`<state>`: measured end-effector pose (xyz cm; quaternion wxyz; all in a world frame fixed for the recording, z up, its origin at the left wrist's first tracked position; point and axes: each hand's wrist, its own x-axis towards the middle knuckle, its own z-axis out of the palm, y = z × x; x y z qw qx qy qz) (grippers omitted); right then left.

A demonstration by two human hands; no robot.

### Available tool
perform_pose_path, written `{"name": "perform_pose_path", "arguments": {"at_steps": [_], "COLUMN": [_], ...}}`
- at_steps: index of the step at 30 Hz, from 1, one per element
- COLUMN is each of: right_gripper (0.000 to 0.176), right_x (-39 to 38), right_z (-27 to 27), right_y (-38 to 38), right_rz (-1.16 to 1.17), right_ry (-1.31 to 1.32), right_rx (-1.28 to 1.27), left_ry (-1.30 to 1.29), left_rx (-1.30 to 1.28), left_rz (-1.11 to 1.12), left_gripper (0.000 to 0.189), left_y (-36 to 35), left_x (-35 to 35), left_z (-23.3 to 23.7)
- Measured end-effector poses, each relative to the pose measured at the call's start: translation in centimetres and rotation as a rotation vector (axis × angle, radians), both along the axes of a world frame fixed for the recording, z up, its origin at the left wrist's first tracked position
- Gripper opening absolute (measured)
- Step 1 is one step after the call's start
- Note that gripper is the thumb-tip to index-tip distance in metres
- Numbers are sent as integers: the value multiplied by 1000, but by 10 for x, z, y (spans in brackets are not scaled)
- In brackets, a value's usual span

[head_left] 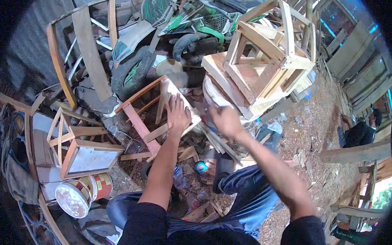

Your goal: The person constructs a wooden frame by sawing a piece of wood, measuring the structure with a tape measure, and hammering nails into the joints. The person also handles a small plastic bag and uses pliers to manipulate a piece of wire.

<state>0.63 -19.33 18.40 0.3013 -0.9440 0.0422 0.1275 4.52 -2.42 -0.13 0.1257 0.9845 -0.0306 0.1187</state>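
Note:
My left hand [178, 114] lies flat with its fingers spread on the pale board of a small wooden chair [193, 110], which is tipped on its side. A pinkish slat [140, 126] runs along the chair's frame. Just right of the board, my right hand [225, 121] is raised and closed, somewhat blurred. Whatever it holds, if anything, cannot be made out. A turquoise tape measure [201, 167] and a clear plastic bottle [179, 173] lie on the ground below my hands.
An unfinished wooden chair frame [262, 55] stands at upper right. A green motorbike [183, 23] is behind. At left are a small chair with a white panel [93, 159] and a paint bucket [73, 199]. Another person [362, 132] sits at far right. Wood scraps litter the ground.

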Motion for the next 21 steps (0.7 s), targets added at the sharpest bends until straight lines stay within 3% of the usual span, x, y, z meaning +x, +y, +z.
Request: {"name": "perform_pose_path", "arguments": {"at_steps": [2, 4, 7, 8, 9, 12, 14, 16, 17, 19, 21], "right_gripper": [45, 38, 36, 35, 36, 36, 37, 38, 38, 36, 36], "right_x": [-39, -77, -114, -119, -123, -134, -137, -141, -144, -145, -144], "right_z": [-18, -48, -104, -115, -112, -93, -96, -104, -107, -108, -101], "right_y": [-11, -21, -22, -22, -18, -16, -16, -15, -13, -11, -15], "right_rz": [-13, -78, -129, -139, -160, -230, -219, -193, -190, -136, -124], "right_ry": [-226, -314, -404, -372, -359, -199, -173, -238, -239, -398, -330], "right_rx": [206, 314, 416, 436, 477, 588, 580, 563, 567, 429, 430], "left_ry": [85, -70, -145, -61, 40, -100, -55, 195, 193, -84, -92], "left_rx": [-6, -165, 13, -14, -37, -113, -98, -335, -331, -173, -131], "left_rz": [43, 72, -23, -164, -307, -380, -362, -364, -362, -474, -438], "left_gripper": [52, 50, 48, 44, 40, 37, 35, 44, 44, 31, 32], "left_y": [1, 3, 1, 4, 8, 22, 25, 31, 34, 39, 38], "left_x": [-7, -9, -15, -18, -24, -27, -24, -27, -26, -17, -16], "left_z": [18, 14, 20, 24, 22, 16, 12, 19, 20, 19, 17]}}
